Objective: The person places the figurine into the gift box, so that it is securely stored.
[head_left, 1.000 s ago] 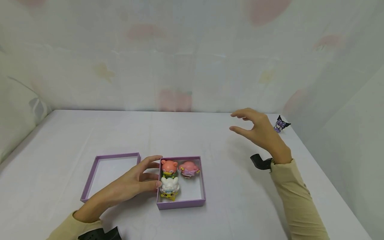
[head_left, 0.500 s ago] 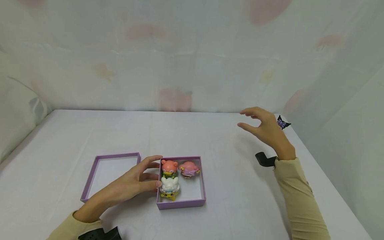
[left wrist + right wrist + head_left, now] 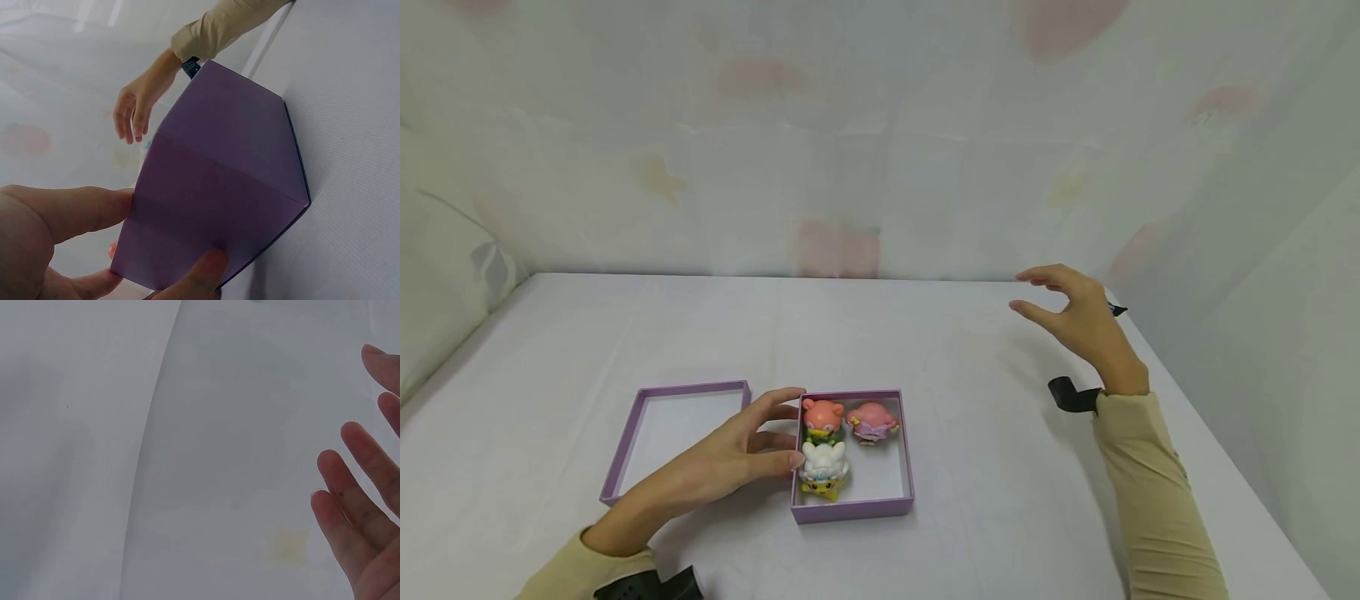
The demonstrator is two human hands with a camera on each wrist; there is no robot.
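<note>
**What the views leave unseen**

The right hand (image 3: 1078, 321) covers nearly all of the dark purple figure (image 3: 1117, 310) at the table's far right; only a small dark tip shows past the knuckles, too little to tell its shape or pose. In the right wrist view that hand is cut by the picture's edge, so only the fingers (image 3: 359, 487) show. The left hand (image 3: 730, 458) hides part of the purple box (image 3: 852, 508)'s left wall in the head view. In the left wrist view the box fills the frame from outside, so its contents are hidden, and the thumb and fingertips are cropped at the bottom edge.
</note>
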